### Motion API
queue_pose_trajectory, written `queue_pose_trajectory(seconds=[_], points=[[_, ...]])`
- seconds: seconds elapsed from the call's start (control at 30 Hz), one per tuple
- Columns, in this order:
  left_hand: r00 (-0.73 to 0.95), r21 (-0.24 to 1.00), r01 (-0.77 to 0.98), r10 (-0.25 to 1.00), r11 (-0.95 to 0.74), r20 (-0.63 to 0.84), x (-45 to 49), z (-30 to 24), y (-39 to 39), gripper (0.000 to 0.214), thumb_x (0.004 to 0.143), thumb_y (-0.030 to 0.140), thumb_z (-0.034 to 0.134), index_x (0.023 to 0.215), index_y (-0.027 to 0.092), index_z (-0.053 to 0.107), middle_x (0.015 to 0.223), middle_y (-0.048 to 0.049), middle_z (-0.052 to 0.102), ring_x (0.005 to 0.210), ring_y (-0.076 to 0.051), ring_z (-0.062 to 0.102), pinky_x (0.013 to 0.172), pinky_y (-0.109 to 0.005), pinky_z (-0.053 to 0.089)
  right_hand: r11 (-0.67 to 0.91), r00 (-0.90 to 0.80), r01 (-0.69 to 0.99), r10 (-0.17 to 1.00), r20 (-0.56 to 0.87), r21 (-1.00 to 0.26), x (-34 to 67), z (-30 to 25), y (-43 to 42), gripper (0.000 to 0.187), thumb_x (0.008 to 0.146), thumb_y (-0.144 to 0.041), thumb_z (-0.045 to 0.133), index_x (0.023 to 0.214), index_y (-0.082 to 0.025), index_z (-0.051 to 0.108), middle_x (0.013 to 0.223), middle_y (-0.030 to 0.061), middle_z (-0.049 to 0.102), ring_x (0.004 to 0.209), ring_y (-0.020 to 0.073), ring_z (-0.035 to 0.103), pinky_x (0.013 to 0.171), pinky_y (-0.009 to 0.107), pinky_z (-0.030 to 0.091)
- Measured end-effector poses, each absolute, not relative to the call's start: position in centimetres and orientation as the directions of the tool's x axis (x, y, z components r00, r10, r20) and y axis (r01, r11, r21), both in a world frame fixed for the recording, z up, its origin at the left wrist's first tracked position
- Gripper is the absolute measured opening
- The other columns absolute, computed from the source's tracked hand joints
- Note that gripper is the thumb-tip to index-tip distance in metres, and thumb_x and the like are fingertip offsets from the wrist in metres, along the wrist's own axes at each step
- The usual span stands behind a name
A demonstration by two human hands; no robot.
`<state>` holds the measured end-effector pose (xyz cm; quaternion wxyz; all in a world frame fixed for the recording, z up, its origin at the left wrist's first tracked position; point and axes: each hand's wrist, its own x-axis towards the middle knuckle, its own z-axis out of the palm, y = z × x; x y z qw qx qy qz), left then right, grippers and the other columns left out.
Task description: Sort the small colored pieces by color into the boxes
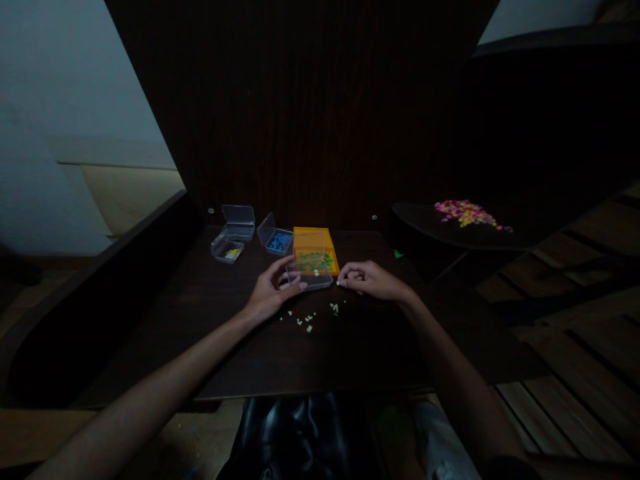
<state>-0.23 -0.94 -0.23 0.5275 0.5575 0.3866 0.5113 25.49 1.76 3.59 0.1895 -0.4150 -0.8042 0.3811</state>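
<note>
Far L on the dark wood desk (pixel 380 353): small clear plastic box w/ yellow bits (pixel 225 259), another w/ blue bits (pixel 274 252). L hand (pixel 267 291) has fingers clamped on the L end of an open, clear rectangular plastic box (pixel 323 285); tiny pale pieces (pixel 309 329) scattered in front. R hand (pixel 373 280), just beside, fingertips together on one pale piece (pixel 338 283).

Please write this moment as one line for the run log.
left hand: holding clear box; right hand: pinching pale piece; inside box: pale bits; table: loose pieces in front
</note>
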Motion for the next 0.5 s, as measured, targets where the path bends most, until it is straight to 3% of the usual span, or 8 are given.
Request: queue_pose_trajectory(seconds=[0.17,0.33,0.5], points=[[0.214,0.982,-0.097,0.96,-0.162,0.179,0.2,-0.4,-1.4,0.061,0.062,0.027,0.081,0.118,0.016,0.057,0.125,-0.0102,0.052,0.108,-0.022,0.061,0.101,-0.048,0.049,0.385,-0.533,0.477,0.842,0.089,-0.79,24.7,3.4,1.5,0.034,0.084,-0.046,0.056,0.092,-0.013,0.063,0.051,-0.0058,0.046,0.047,0.008,0.039,0.048,0.02,0.027],[0.247,0.982,-0.111,0.953,-0.153,0.177,0.6,-0.5,-1.8,0.059,0.061,0.026,0.082,0.115,0.018,0.059,0.125,-0.0084,0.047,0.103,-0.019,0.061,0.099,-0.046,0.051,0.53,-0.552,0.619,0.818,0.158,-0.579,23.7,2.4,1.7,0.02,0.083,-0.029,0.055,0.087,-0.014,0.068,0.056,-0.0037,0.052,0.05,0.0074,0.04,0.051,0.02,0.028],[0.254,0.982,-0.115,0.952,-0.148,0.173,0.7,-0.6,-1.8,0.058,0.061,0.024,0.082,0.114,0.018,0.06,0.121,-0.007,0.048,0.101,-0.018,0.061,0.099,-0.046,0.051,0.514,-0.5,0.742,0.852,0.156,-0.431,23.0,2.6,1.2,0.015,0.08,-0.02,0.057,0.085,-0.016,0.07,0.06,-0.0018,0.057,0.052,0.0084,0.046,0.055,0.021,0.029]])
